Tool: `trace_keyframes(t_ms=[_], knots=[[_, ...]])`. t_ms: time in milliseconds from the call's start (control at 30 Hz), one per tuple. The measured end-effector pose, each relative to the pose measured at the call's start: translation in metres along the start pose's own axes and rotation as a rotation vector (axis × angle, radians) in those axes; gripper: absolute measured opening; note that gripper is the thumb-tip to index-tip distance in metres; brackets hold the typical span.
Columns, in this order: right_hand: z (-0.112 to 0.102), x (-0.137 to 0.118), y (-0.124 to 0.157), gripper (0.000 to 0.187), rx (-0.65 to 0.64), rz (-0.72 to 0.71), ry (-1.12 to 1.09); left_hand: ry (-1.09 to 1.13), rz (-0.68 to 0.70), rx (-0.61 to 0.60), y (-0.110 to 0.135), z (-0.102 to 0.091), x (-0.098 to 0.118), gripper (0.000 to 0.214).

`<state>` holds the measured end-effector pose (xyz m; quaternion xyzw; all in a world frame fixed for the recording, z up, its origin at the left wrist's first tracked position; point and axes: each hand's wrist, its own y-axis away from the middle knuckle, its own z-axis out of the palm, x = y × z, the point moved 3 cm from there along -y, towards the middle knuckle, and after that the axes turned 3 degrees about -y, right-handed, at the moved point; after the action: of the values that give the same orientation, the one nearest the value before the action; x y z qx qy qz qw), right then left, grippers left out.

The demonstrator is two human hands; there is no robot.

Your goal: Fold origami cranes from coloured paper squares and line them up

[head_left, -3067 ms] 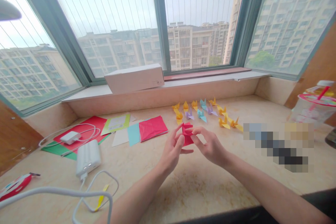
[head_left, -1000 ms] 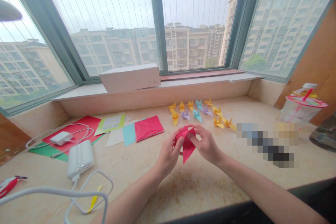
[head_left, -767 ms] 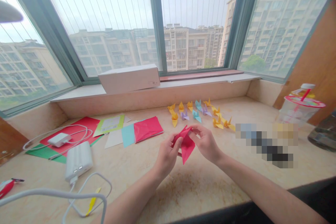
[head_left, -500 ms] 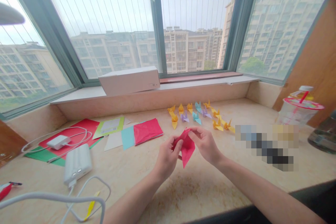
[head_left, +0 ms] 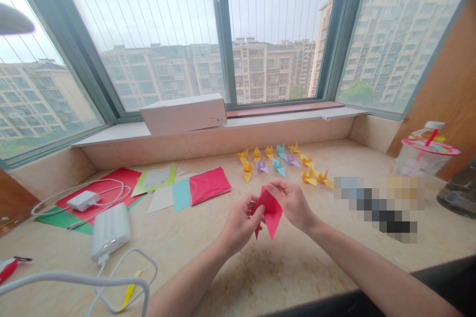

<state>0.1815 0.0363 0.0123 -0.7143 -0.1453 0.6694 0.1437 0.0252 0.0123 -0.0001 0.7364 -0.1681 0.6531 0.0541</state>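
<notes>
A folded piece of red origami paper [head_left: 269,210] is held in the air above the counter [head_left: 282,277], between both hands and just short of the paper cranes. A narrow pinch is formed on its left side by the left hand [head_left: 240,225], and a similar narrow grip is taken on its upper edge by the right hand [head_left: 292,203]; the exact fold beneath the fingers is probably hidden. Since the previous view, the paper has been turned and shifted slightly rightward. Its broad face is now opened more toward the camera, and a thin second point is shown beside the long lower point. The form is thus made flatter, but it is not matched to the finished shapes beyond it.

Small paper cranes [head_left: 278,162] in yellow, teal and lilac are set out in rows. To the left lie a folded red sheet [head_left: 209,185], a teal paper square [head_left: 181,194] and a white power bank [head_left: 110,232]. To the right, a pixelated patch [head_left: 375,208] covers part of the counter, and a plastic cup [head_left: 424,161] stands beyond it.
</notes>
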Motion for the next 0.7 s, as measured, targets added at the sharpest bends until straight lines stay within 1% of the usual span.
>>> trace_keyframes(t_ms=[67,133,200,267,333,433,533,633,700], knots=[[0.000,-0.002,-0.001,0.032,-0.011,-0.027,0.040,-0.014,0.023,0.036,-0.002,-0.002,0.000,0.027],[0.002,-0.003,0.000,0.034,-0.033,-0.041,0.043,-0.009,0.060,0.124,-0.004,-0.007,0.002,0.025],[0.006,-0.002,0.001,0.041,-0.087,-0.028,0.017,0.012,0.103,0.235,-0.005,-0.012,0.005,0.023],[0.011,0.000,0.003,0.039,-0.155,-0.004,-0.019,0.034,0.133,0.305,-0.006,-0.015,0.007,0.021],[0.013,0.003,0.005,0.030,-0.180,0.005,-0.035,0.052,0.141,0.307,-0.006,-0.014,0.008,0.021],[0.010,0.003,0.005,0.020,-0.121,-0.022,0.021,0.054,0.126,0.216,-0.005,-0.010,0.009,0.023],[0.006,-0.002,0.005,0.016,-0.083,-0.070,0.117,-0.050,0.157,0.153,-0.004,-0.009,0.013,0.019],[0.005,-0.005,0.006,0.011,-0.087,-0.109,0.224,-0.230,0.201,0.176,-0.003,-0.012,0.018,0.015],[0.005,-0.005,0.008,0.008,-0.073,-0.147,0.291,-0.289,0.184,0.225,-0.003,-0.016,0.018,0.016]])
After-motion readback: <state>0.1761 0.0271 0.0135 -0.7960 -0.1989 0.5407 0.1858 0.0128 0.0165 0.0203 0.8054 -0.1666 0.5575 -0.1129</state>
